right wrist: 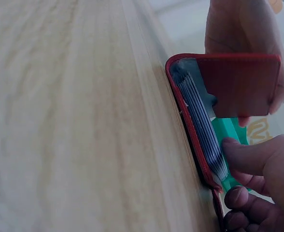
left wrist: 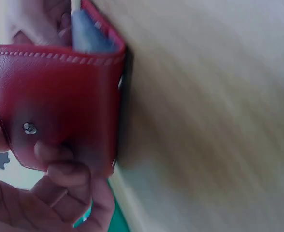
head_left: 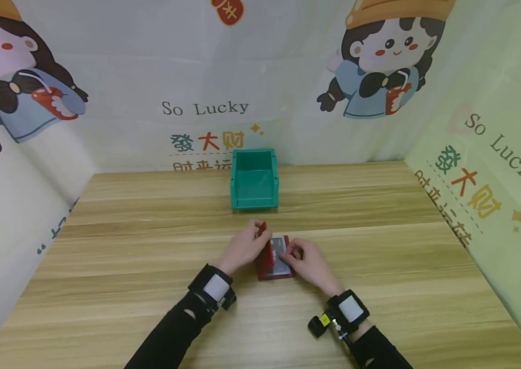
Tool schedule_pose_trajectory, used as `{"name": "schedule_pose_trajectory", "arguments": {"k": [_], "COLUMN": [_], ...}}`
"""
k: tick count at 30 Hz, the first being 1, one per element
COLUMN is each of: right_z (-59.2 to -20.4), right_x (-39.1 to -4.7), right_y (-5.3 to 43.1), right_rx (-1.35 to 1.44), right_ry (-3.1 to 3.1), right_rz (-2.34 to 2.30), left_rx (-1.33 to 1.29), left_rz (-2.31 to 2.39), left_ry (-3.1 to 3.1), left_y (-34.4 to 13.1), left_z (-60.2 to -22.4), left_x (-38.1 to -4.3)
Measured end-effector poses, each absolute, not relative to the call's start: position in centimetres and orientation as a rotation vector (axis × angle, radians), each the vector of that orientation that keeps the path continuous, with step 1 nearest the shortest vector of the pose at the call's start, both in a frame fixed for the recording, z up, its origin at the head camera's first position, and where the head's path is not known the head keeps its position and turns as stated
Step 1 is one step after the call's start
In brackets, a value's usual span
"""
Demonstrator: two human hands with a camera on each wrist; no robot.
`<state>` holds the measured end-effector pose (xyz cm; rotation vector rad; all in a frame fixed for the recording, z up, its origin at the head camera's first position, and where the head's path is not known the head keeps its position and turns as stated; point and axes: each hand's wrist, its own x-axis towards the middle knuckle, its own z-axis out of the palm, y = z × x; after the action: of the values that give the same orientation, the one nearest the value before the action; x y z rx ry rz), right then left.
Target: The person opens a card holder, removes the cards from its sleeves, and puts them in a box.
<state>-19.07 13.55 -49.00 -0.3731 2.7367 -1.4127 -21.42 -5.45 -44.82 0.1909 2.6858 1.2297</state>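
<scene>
A red leather card holder (head_left: 266, 259) lies on the table with its cover raised, and a stack of clear card sleeves (right wrist: 200, 123) shows inside. On the top sleeve a grey card (head_left: 279, 253) is visible. My left hand (head_left: 247, 245) grips the raised cover (left wrist: 55, 96) at its outer edge, beside a small metal snap stud (left wrist: 30, 128). At the opposite side, my right hand (head_left: 308, 261) has its thumb and curled fingers pinching at the free edge of the sleeves. In the left wrist view the right hand is partly hidden behind the cover.
A green plastic bin (head_left: 254, 179) stands at the back of the wooden table (head_left: 149, 230), beyond the card holder. Printed cloth (head_left: 288, 66) hangs behind the table and along both sides. Each wrist carries a strapped camera.
</scene>
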Motion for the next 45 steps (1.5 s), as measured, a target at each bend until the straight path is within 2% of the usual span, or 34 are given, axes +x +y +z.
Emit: {"name": "schedule_pose_trajectory", "arguments": {"k": [10,19,29,37,45], "right_z": [-48.4,-48.4,-48.4,-48.8,-49.7], "right_x": [-18.8,-18.6,-18.9,-19.4,-19.4], "right_y": [13.1,12.9,12.6,12.4,12.1], "right_rx": [-0.321,-0.324,-0.349,-0.378,-0.476], "right_ry": [2.770,2.810,2.866,2.934,3.110], "right_rz": [-1.316,-1.273,-1.114,-1.014,-0.892], "left_rx": [0.403,0.296,0.061,0.100,0.307], "left_rz": [1.245,1.269,1.297,1.109,0.939], "left_ry": [2.699,2.691,2.773,2.939,3.027], "left_y": [-9.9,-12.5,-12.5,-11.7,-9.8], "left_z": [-44.2,-45.5,-46.3,-46.0,-46.4], "left_x": [-21.7,-20.8,-20.0,-19.1,-18.7]}}
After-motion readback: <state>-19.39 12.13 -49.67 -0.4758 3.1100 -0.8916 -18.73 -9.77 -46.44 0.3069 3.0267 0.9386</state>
